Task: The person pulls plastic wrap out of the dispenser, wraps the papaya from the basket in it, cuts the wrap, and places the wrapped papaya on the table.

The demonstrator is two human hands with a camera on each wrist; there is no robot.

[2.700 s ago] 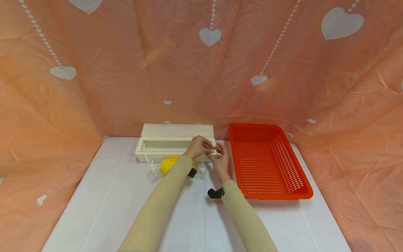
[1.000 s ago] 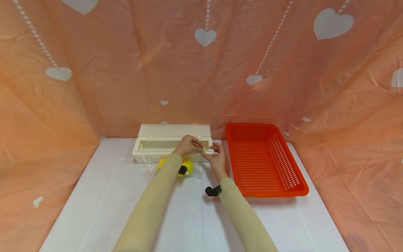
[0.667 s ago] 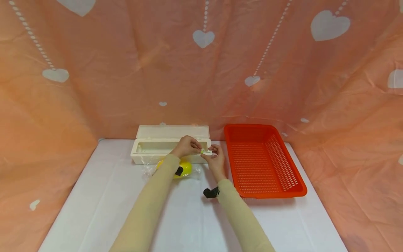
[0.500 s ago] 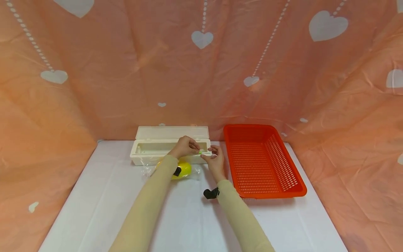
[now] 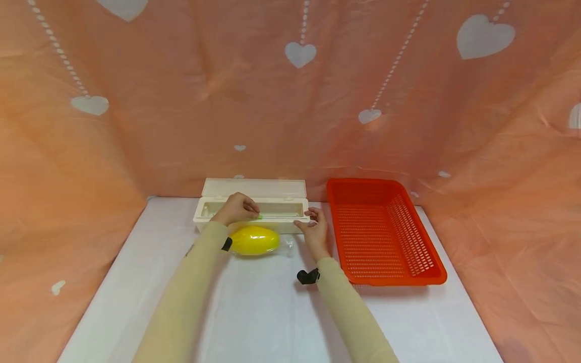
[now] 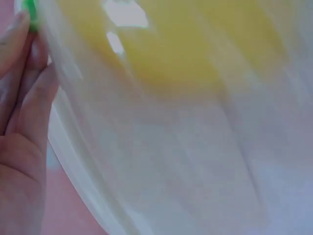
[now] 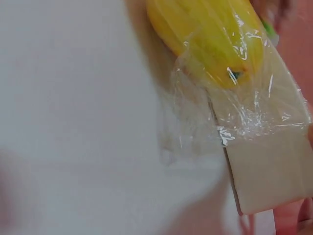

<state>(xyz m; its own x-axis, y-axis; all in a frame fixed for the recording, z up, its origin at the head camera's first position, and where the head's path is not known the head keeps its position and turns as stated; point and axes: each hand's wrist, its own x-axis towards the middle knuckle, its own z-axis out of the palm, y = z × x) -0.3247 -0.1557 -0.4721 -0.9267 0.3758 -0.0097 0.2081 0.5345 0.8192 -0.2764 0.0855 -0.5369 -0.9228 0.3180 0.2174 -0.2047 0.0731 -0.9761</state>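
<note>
left hand [image 5: 237,208]: pinching green tab [image 5: 260,217] | right hand [image 5: 315,232]: gripping end of white lidded box [image 5: 287,227], likely steadying it

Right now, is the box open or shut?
Open: its lid is tipped back behind the box, and the hollow inside shows.

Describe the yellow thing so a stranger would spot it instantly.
On the white table stands a long off-white box, lid open. On its near side lies the yellow thing, plump and oval. Unlike the box and red basket, it is wrapped in clear plastic.
</note>
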